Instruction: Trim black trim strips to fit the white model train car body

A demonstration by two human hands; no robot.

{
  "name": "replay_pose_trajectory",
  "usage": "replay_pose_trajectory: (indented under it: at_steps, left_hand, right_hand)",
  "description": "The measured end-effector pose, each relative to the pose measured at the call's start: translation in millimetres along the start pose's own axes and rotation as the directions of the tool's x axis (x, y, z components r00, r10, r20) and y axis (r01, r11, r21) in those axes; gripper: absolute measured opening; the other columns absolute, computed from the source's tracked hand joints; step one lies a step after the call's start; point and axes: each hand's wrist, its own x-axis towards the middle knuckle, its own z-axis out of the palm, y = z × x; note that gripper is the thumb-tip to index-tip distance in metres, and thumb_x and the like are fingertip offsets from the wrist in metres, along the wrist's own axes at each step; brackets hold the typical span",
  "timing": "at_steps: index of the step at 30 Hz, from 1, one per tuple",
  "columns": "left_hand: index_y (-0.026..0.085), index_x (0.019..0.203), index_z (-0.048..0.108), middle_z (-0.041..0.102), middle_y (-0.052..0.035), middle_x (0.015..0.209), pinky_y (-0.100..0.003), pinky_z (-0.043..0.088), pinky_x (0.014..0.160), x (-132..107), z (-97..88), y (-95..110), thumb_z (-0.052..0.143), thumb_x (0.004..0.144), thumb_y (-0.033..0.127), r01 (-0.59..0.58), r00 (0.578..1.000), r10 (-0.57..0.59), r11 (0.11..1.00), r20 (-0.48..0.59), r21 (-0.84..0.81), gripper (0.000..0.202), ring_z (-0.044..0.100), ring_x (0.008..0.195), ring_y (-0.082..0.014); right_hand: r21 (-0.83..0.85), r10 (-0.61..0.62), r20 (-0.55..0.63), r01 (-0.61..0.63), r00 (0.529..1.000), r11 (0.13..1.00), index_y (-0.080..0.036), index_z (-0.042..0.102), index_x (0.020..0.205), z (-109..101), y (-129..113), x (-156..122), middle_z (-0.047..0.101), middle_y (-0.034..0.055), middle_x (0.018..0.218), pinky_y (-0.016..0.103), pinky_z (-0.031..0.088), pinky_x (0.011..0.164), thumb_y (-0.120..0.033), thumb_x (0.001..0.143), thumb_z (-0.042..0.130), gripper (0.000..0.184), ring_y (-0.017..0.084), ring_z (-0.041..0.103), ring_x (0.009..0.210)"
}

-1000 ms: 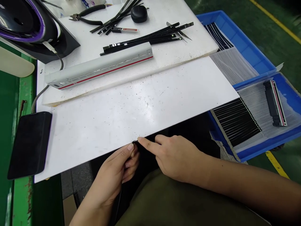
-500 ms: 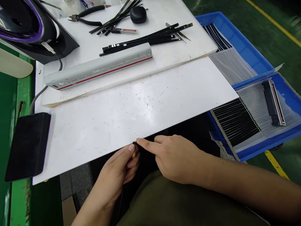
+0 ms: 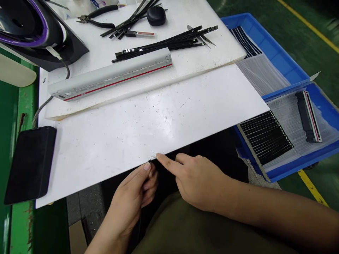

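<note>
My left hand (image 3: pixel 137 188) is closed at the table's front edge, thumb and forefinger pinching a thin black strip (image 3: pixel 150 161). Only its small dark end shows above the fingertips; a thin dark line hangs below the hand. Beside it, my right hand (image 3: pixel 196 180) is closed with the index finger stretched forward. A thin, pointed metal blade (image 3: pixel 154 156) juts out past that fingertip, just above the strip's end. The blade's handle is hidden inside the hand.
A grey model train carriage body (image 3: pixel 113 74) with a red stripe lies on a white foam board (image 3: pixel 206 76). Behind are black strips (image 3: pixel 159 46), cutting pliers (image 3: pixel 99 17) and a black case (image 3: pixel 156 16). A phone-like black slab (image 3: pixel 30 164) lies left; blue trays (image 3: pixel 299 158) stand right.
My right hand's fingertip has shifted slightly right, away from the strip's end, and the blade tip now shows. My left hand stays nearly in place.
</note>
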Motion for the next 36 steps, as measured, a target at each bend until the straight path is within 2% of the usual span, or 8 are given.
replay_pose_trajectory:
  at_steps: [4, 11, 23, 29, 36]
  left_hand:
    - [0.019, 0.072, 0.050, 0.034, 0.0066, 0.059, -0.016, 0.022, 0.039, -1, 5.3, -1, 0.063, 0.088, 0.049, -0.014, 0.999, 0.014, 1.000, -0.031, -0.002, 0.037, 0.025, 0.047, -0.0060]
    - [0.018, 0.069, 0.047, 0.033, 0.0070, 0.057, -0.015, 0.019, 0.039, -1, 6.7, -2, 0.065, 0.086, 0.053, 0.019, 0.998, -0.021, 0.999, -0.064, -0.035, 0.042, 0.022, 0.047, -0.0054]
    - [0.018, 0.069, 0.049, 0.035, 0.0068, 0.057, -0.015, 0.020, 0.039, -1, 7.3, -3, 0.066, 0.085, 0.051, 0.008, 0.998, -0.011, 0.999, -0.061, -0.045, 0.040, 0.025, 0.045, -0.0048]
    - [0.018, 0.071, 0.051, 0.034, 0.0071, 0.057, -0.015, 0.021, 0.038, 1, 6.0, -6, 0.066, 0.085, 0.053, -0.020, 0.998, 0.018, 0.999, -0.055, -0.040, 0.040, 0.024, 0.045, -0.0051]
    - [0.018, 0.070, 0.051, 0.034, 0.0074, 0.057, -0.015, 0.020, 0.039, 0, 7.6, -4, 0.068, 0.084, 0.054, -0.018, 0.997, 0.017, 1.000, -0.074, -0.022, 0.042, 0.024, 0.045, -0.0044]
  right_hand:
    - [0.024, 0.008, -0.012, -0.008, 1.000, 1.000, -0.020, 0.034, 0.157, 2, -3, 0, 0.057, 0.0026, 0.089, 0.031, 0.030, 0.050, -0.008, 0.089, 0.042, 0.069, 0.017, 0.050, 0.057]
    - [0.029, -0.010, -0.003, 0.010, 1.000, 1.000, -0.019, 0.034, 0.157, 3, -7, 2, 0.058, 0.0034, 0.091, 0.033, 0.034, 0.051, -0.010, 0.090, 0.043, 0.068, 0.019, 0.051, 0.059]
    - [-0.141, 0.016, -0.041, -0.021, 0.999, 0.990, -0.020, 0.036, 0.156, 9, -16, 0, 0.052, 0.0025, 0.084, 0.031, 0.025, 0.042, -0.010, 0.087, 0.045, 0.070, 0.017, 0.047, 0.050]
    - [-0.020, 0.024, -0.054, -0.025, 0.998, 0.999, -0.018, 0.031, 0.158, 14, -12, -3, 0.055, 0.0019, 0.088, 0.033, 0.037, 0.050, -0.008, 0.091, 0.044, 0.069, 0.018, 0.050, 0.057]
    - [0.000, 0.016, 0.002, -0.016, 1.000, 1.000, -0.015, 0.029, 0.158, 10, -16, -3, 0.055, 0.0022, 0.089, 0.032, 0.037, 0.047, -0.007, 0.091, 0.046, 0.070, 0.017, 0.049, 0.057]
